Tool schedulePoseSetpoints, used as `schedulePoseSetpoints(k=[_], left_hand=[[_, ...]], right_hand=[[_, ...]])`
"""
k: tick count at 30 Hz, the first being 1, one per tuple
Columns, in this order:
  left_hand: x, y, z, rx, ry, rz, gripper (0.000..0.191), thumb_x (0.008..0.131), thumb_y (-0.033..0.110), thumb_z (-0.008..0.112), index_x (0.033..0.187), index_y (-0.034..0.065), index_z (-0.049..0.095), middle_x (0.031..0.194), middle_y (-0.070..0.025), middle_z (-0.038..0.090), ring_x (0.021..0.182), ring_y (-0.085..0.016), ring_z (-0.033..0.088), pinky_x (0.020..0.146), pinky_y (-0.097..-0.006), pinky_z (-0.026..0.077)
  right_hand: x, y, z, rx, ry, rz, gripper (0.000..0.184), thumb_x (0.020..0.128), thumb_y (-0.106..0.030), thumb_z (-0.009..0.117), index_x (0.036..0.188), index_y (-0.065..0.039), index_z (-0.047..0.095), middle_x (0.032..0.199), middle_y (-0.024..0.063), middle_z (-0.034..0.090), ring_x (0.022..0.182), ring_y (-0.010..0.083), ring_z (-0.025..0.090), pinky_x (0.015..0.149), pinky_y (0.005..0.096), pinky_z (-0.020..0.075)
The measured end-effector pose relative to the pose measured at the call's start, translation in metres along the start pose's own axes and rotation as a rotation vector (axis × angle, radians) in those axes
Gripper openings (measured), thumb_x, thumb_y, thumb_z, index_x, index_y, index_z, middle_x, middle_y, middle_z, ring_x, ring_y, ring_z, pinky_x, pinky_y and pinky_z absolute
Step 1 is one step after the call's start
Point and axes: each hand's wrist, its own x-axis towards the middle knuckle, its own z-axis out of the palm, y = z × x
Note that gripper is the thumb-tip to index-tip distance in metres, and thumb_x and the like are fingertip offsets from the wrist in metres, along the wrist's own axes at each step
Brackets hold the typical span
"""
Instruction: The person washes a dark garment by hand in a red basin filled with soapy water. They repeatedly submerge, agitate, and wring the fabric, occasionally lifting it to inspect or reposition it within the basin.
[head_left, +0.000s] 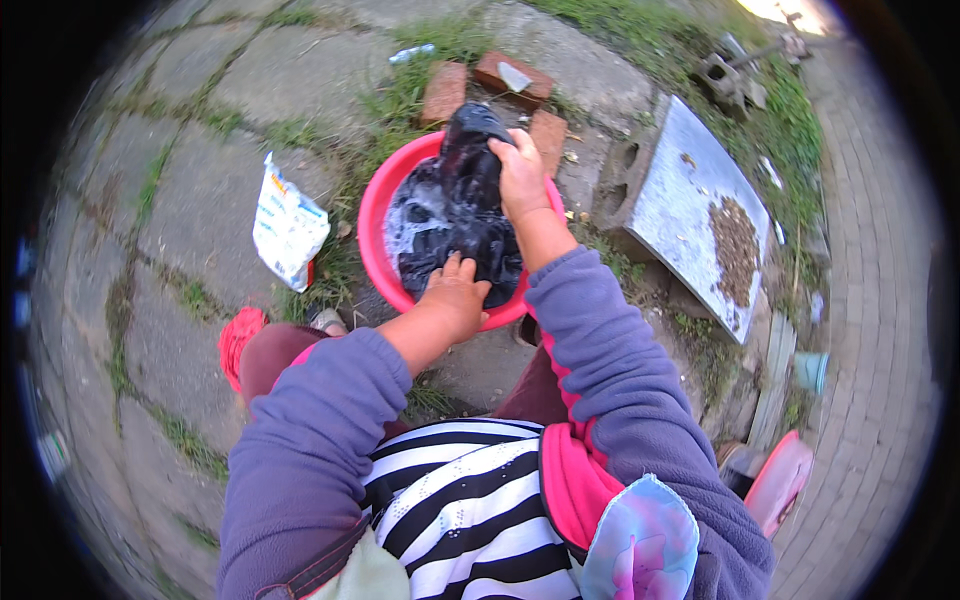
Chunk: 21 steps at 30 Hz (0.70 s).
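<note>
A pink-red plastic basin (370, 232) with dark, soapy water stands on the ground before me. In it lies a wet black garment (472, 187), part of it lifted over the basin's far rim. My right hand (519, 174) grips the raised part of the cloth at the right side. My left hand (456, 294) lies with spread fingers on the near part of the cloth, inside the near rim; its fingertips touch the wet fabric. White suds float mostly at the left of the basin.
A white detergent bag (289, 225) stands left of the basin. Bricks (444, 91) lie just beyond it. To the right, a grey board (694, 217) bearing a brown heap rests on a hollow block (622, 176). Farther down are a light-blue cup (811, 373) and a pink basin (780, 484).
</note>
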Motion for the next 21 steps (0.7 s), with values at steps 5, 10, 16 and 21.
schedulePoseSetpoints(k=[5, 10, 16, 21], left_hand=[[0.005, 0.000, 0.008, 0.030, 0.127, -0.003, 0.052, 0.084, 0.035, 0.069, 0.128, 0.0094, 0.058, 0.141, -0.0255, 0.038, 0.138, -0.045, 0.030, 0.108, -0.0509, 0.036], [0.015, -0.004, 0.005, 0.000, 0.311, -0.037, 0.061, 0.079, 0.027, 0.074, 0.131, 0.0062, 0.051, 0.142, -0.0237, 0.038, 0.138, -0.040, 0.033, 0.107, -0.0503, 0.039], [0.028, -0.036, 0.025, -0.026, 0.295, -0.075, 0.073, 0.078, 0.030, 0.075, 0.141, 0.0084, 0.043, 0.147, -0.0192, 0.034, 0.139, -0.035, 0.033, 0.107, -0.0494, 0.039], [0.022, -0.035, -0.007, -0.134, -0.090, 0.002, 0.059, 0.085, 0.033, 0.068, 0.137, 0.0091, 0.053, 0.142, -0.0204, 0.046, 0.131, -0.035, 0.046, 0.106, -0.0413, 0.041]], right_hand=[[-0.008, -0.078, 0.005, 0.190, 0.003, -0.153, 0.016, 0.088, -0.012, 0.061, 0.098, 0.000, 0.059, 0.088, 0.0043, 0.061, 0.082, 0.0129, 0.054, 0.079, 0.0279, 0.0456], [-0.025, -0.140, 0.008, 0.544, -0.019, -0.203, 0.011, 0.090, -0.011, 0.056, 0.098, -0.003, 0.057, 0.087, -0.0001, 0.059, 0.080, 0.0075, 0.052, 0.076, 0.0234, 0.0439], [-0.034, -0.163, 0.007, 0.672, -0.111, -0.156, 0.012, 0.092, -0.010, 0.055, 0.101, -0.003, 0.057, 0.088, -0.0006, 0.060, 0.081, 0.0056, 0.053, 0.076, 0.0222, 0.0444], [-0.028, -0.091, -0.001, 0.145, -0.159, -0.117, 0.011, 0.090, -0.005, 0.058, 0.101, -0.004, 0.059, 0.093, 0.0002, 0.063, 0.084, 0.0079, 0.058, 0.077, 0.0231, 0.0474]])
